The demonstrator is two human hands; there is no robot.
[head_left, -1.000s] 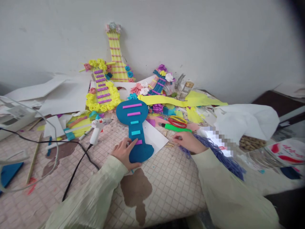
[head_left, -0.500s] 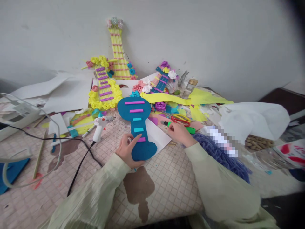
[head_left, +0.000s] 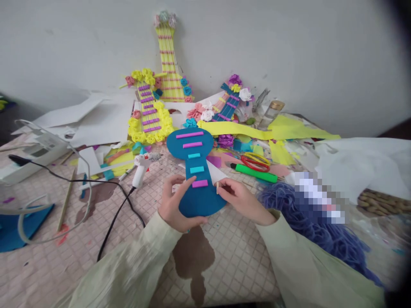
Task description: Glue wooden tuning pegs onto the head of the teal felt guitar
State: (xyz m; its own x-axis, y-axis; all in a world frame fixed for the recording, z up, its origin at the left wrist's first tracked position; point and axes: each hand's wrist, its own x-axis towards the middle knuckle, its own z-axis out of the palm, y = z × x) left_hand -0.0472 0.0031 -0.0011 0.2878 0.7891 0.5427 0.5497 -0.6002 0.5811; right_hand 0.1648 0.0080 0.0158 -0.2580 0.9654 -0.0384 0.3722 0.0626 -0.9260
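A blue guitar-shaped cutout (head_left: 205,201), with purple and light-blue strips stuck across it, tilts up over the table. My left hand (head_left: 178,203) grips its lower left edge, thumb below and fingers over the front near the lowest purple strip (head_left: 200,184). At the lower right edge my right hand (head_left: 237,196) is closed in a pinch on a short pale wooden stick piece (head_left: 217,187). A white paper sheet (head_left: 216,171) lies partly hidden behind the cutout. Beyond my right hand lies a green utility knife (head_left: 255,173), beside red-and-yellow-handled scissors (head_left: 257,160).
A white glue gun (head_left: 139,173) with a black cord stands left of the cutout. Decorated paper guitars, one a yellow guitar (head_left: 168,64), lean at the wall. Blue-purple yarn (head_left: 308,222) lies at right, a power strip (head_left: 38,149) at left. Paper scraps cover the back.
My right hand has moved from over the utility knife, left and down to the cutout's edge, and now shows a stick piece between its fingertips. My left hand still holds the cutout.
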